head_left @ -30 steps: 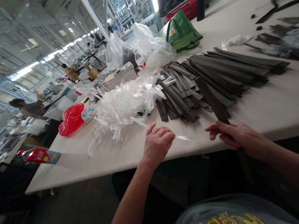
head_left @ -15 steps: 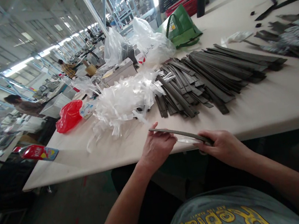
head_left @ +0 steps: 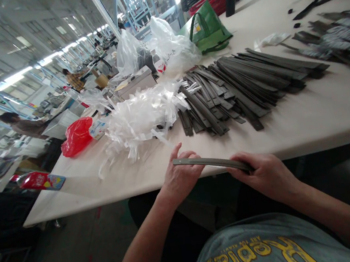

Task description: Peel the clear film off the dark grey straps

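Observation:
My left hand [head_left: 182, 173] is at the left end of a narrow dark grey-green strip [head_left: 212, 162], over the table's front edge. Its index finger sticks up while the other fingers curl behind the strip. The strip's right end is pinched between the thumb and fingers of my right hand [head_left: 267, 174]. Between the hands the strip bows slightly, its flat face showing. Beyond them lies a spread pile of similar dark strips [head_left: 252, 79], with a heap of white translucent ribbons [head_left: 143, 113] to its left.
A red plastic bag [head_left: 77, 137] and a red bottle lying on its side [head_left: 40, 180] are at the table's left. Clear plastic bags [head_left: 172, 46] and a green bag [head_left: 211, 28] stand behind. Bundled grey strips [head_left: 344, 40] lie far right. Other people work in the background.
The strip has turned so that more of its flat face shows, and its left end is slightly lower. The white film seen under it is now mostly out of sight.

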`<state>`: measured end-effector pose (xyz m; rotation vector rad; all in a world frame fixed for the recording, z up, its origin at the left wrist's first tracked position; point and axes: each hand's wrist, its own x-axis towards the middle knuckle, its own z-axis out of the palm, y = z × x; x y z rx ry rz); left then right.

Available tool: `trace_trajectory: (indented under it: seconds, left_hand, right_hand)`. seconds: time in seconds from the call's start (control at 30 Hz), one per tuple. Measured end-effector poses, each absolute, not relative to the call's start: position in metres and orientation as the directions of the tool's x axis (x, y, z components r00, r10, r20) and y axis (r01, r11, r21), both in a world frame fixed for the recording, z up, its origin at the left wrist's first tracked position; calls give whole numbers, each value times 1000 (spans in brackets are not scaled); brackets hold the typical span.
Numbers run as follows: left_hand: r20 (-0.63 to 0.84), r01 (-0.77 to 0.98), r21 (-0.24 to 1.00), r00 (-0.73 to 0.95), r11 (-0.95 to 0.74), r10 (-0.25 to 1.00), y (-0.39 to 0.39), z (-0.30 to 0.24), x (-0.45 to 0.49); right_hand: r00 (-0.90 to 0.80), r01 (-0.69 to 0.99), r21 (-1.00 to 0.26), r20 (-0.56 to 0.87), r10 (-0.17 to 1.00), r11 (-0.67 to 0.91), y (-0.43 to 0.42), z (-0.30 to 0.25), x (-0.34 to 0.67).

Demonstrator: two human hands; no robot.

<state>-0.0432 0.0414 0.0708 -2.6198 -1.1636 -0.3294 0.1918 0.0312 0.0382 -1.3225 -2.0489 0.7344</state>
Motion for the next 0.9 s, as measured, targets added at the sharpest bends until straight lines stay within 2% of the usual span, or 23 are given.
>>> trace_trajectory:
  seconds: [0.2, 0.33, 0.4, 0.53, 0.63, 0.7, 0.8, 0.9]
  left_hand:
    - [302, 748, -79, 648, -659, 699, 39, 73, -41]
    - [318, 743, -85, 652, -664, 688, 39, 75, -42]
    - [322, 744, -95, 651, -661, 687, 39, 75, -42]
    - [295, 737, -116, 665, -665, 686, 41, 73, -42]
    - [284, 738, -118, 666, -664, 690, 42, 70, -41]
    - [285, 739, -117, 665, -663, 690, 42, 68, -40]
    - [300, 735, -142, 670, -663, 679, 39, 68, -38]
    - [309, 740, -128, 663, -660, 682, 36, 70, -37]
  right_hand:
    - [-341, 497, -825, 99, 935, 269, 39, 29, 195]
    - [-346, 396, -896, 57, 936, 201, 39, 28, 197]
    - [-297, 358, -917, 66, 953, 175, 36, 28, 199]
    - [-201, 438, -860, 190, 961, 262, 29, 27, 199]
    - [-240, 529, -734, 351, 905, 425, 27, 24, 197]
    - [-282, 538, -685, 403, 871, 491, 27, 22, 196]
    - [-290, 525, -706, 377, 880, 476, 28, 22, 194]
    - [-262, 465, -806, 270, 926, 366, 29, 22, 194]
